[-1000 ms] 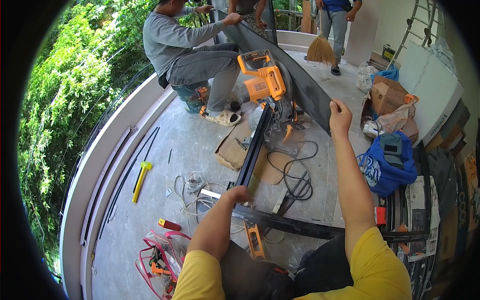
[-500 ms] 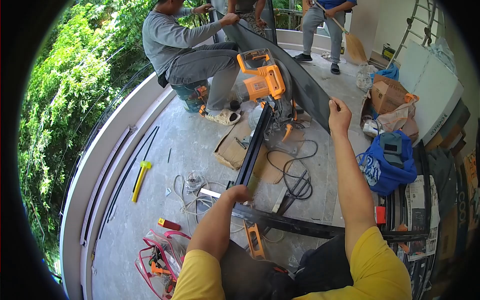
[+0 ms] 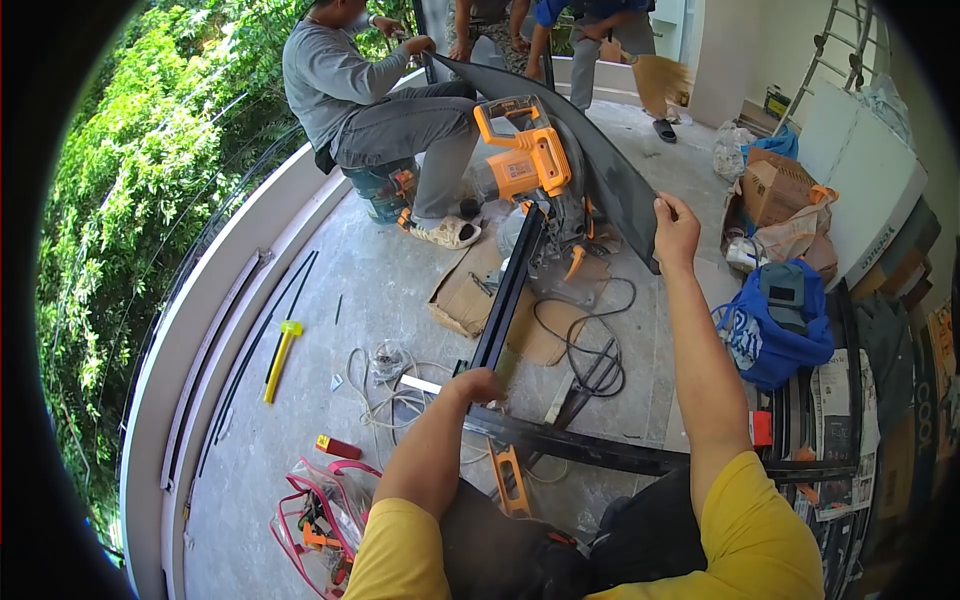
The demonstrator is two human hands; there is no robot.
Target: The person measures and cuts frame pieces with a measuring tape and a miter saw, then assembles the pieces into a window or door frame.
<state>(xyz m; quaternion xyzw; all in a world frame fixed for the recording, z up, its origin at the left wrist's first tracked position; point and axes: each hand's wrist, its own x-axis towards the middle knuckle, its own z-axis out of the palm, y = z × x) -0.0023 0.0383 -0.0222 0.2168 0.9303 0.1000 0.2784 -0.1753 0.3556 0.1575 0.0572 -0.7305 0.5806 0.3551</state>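
Observation:
My left hand [image 3: 478,386] is closed at the near end of a long black metal bar [image 3: 510,290]. The bar runs away from me to an orange miter saw [image 3: 530,165]. With my right hand [image 3: 677,230], raised at arm's length, I pinch the near edge of a dark grey mesh sheet [image 3: 622,190]. This sheet stretches behind the saw toward a seated person in grey [image 3: 345,100], whose hand is at its far end. A second black bar [image 3: 580,440] lies crosswise in front of my legs.
A yellow hammer-shaped tool [image 3: 284,360], a dark cable [image 3: 620,350] and cardboard [image 3: 465,292] lie on the floor. A clear tool bag [image 3: 325,525] stands near left, a blue bag [image 3: 770,340] right. Another person holds a broom [image 3: 660,82] at the back; a ladder [image 3: 835,50] leans right.
The mesh sheet's far end has dropped and slackened. The broom-holding person has moved left and bent forward, an arm reaching down near the sheet. My hands have barely moved.

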